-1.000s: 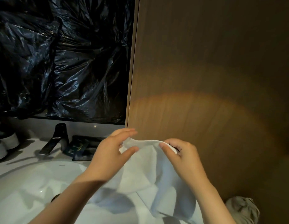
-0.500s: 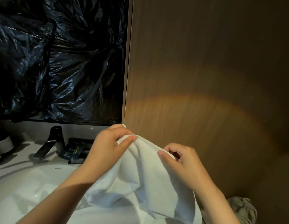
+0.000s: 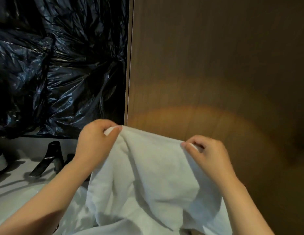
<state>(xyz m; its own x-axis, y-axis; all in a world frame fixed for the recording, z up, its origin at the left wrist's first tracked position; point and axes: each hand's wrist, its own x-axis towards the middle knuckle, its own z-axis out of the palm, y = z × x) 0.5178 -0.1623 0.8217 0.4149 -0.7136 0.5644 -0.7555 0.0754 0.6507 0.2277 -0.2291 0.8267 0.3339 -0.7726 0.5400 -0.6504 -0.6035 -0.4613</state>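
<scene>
Our hands have drawn further apart than half a second ago, spreading the white towel (image 3: 153,175) wider. Our left hand (image 3: 97,139) pinches its top edge at ten o'clock, and our right hand (image 3: 209,155) pinches it at two o'clock. It hangs between them above the sink (image 3: 10,199), with the faucet (image 3: 47,160) at nine o'clock.
</scene>
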